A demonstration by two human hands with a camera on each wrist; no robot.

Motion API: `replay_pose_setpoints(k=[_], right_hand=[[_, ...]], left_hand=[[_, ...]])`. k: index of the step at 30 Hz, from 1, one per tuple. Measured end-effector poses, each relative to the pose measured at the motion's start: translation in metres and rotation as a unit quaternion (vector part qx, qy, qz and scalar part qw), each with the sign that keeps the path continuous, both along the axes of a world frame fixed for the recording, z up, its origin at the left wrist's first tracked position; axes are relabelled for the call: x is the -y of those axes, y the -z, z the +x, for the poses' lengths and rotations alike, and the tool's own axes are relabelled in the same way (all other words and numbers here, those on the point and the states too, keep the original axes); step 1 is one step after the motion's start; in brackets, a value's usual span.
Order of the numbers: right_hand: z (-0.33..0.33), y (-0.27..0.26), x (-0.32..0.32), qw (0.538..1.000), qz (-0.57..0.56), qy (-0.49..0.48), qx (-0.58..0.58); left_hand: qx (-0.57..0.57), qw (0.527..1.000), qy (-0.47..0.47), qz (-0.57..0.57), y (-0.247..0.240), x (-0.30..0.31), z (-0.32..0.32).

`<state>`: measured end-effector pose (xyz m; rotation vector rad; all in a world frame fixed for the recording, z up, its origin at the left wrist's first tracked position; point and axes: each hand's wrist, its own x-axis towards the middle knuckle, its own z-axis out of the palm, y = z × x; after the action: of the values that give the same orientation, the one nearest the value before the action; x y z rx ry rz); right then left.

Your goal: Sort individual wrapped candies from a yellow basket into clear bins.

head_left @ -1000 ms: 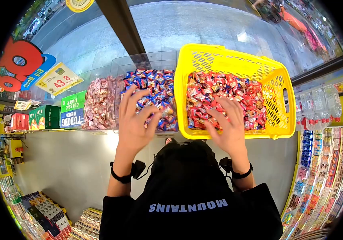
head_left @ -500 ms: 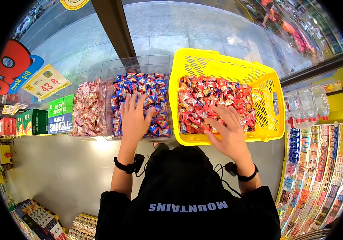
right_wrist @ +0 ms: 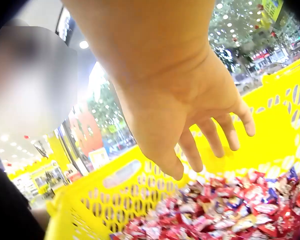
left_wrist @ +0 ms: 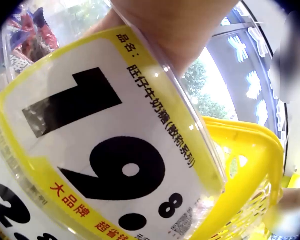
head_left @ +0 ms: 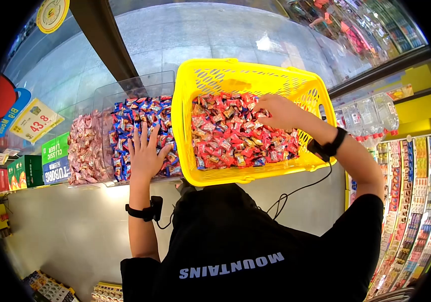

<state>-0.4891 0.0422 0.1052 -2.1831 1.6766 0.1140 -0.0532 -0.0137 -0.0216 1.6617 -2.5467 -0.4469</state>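
In the head view my left hand (head_left: pixel 145 155) lies over the blue-and-red wrapped candies (head_left: pixel 125 121) in a clear plastic bin (head_left: pixel 160 78), its fingers spread and pointing away from me. The left wrist view shows the bin's front price label (left_wrist: pixel 130 170), and the bin hides most of that hand. My right hand (head_left: pixel 278 113) reaches into the far right part of the yellow basket (head_left: pixel 181 146). Below it lies a heap of mostly red wrapped candies (head_left: pixel 235 131). Seen from the right wrist, its fingers (right_wrist: pixel 190 150) hang apart and loosely bent above the heap, holding nothing.
Left of the blue candies is a bin of pink wrapped candies (head_left: pixel 87 151), then beer cartons (head_left: pixel 57 156) and a price sign (head_left: pixel 37 121). Clear bottles (head_left: pixel 369 118) stand right of the basket. A window runs behind; stocked shelves (head_left: pixel 401 211) line the right.
My right hand has swung from the basket's near side to its far right. My left hand has flattened over the blue candies; a blurred candy was at its fingertips one second ago. The view has shifted right.
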Motion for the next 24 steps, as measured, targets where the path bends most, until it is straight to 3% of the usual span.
replay_pose_setpoints(k=[2, 5, 14, 18, 24], right_hand=[[-0.013, 0.031, 0.012, 0.996, 0.07, 0.009, -0.05], [-0.011, 0.055, 0.013, 0.991, 0.048, 0.003, -0.125], [-0.023, 0.107, 0.021, 0.992, -0.018, -0.04, -0.121], [-0.018, 0.071, 0.022, 0.996, 0.012, -0.048, -0.073], [0.033, -0.028, -0.023, 0.989, -0.111, -0.035, 0.091]], left_hand=[[0.009, 1.0, -0.004, 0.01, -0.002, 0.003, -0.001], [0.003, 1.0, 0.002, 0.021, -0.001, 0.006, 0.003], [0.0, 1.0, 0.003, 0.013, 0.0, 0.009, 0.001], [-0.016, 0.998, 0.007, -0.056, -0.013, 0.0, 0.002], [-0.208, 0.945, 0.017, -0.251, -0.096, -0.015, -0.014]])
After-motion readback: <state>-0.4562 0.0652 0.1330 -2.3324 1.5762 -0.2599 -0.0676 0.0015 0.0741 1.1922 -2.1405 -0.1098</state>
